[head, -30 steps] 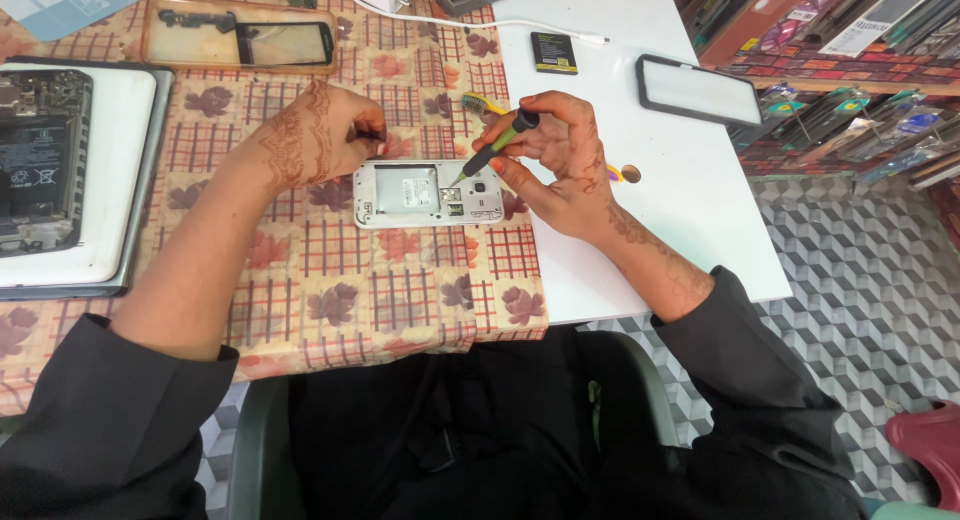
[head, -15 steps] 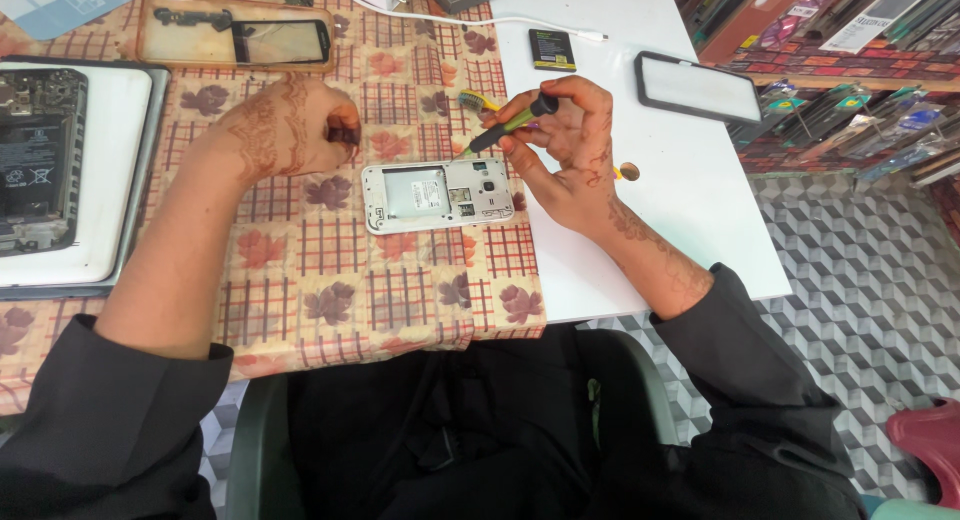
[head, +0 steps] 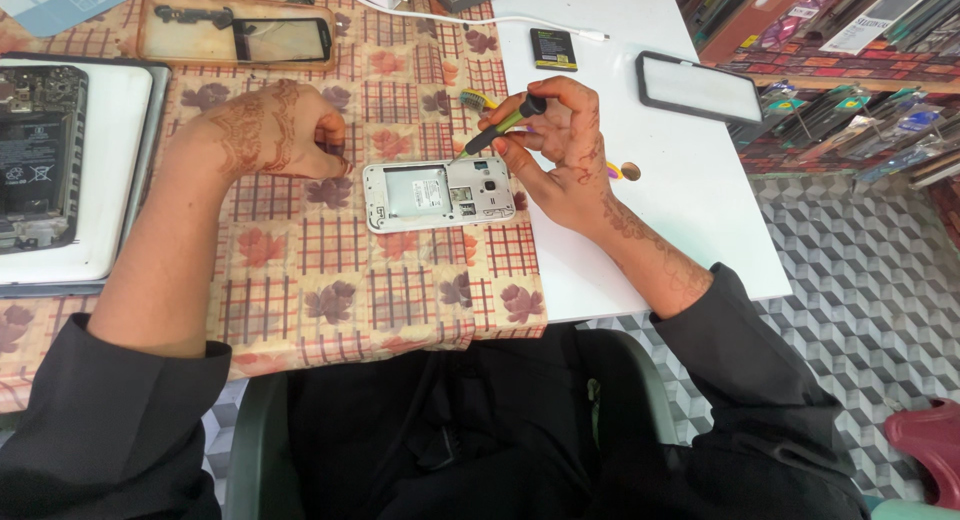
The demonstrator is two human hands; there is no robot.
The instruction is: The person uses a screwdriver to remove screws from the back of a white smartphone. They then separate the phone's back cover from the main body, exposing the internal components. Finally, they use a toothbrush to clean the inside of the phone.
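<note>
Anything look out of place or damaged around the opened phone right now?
Nothing stands out. The opened phone lies flat on the patterned cloth, the right hand holds the screwdriver tip at its top edge, and the left hand rests beside it.

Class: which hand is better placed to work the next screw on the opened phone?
Right: the right hand holds the screwdriver, tip at the phone. The left hand rests closed beside it.

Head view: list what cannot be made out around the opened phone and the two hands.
- Screwdriver tip: too small to tell whether it sits in a screw of the opened white phone.
- Left hand: its curled fingers hide anything they pinch.
- Right hand: covers the small round thing beside it.
- Dark opened device: cut off by the left edge.
</note>
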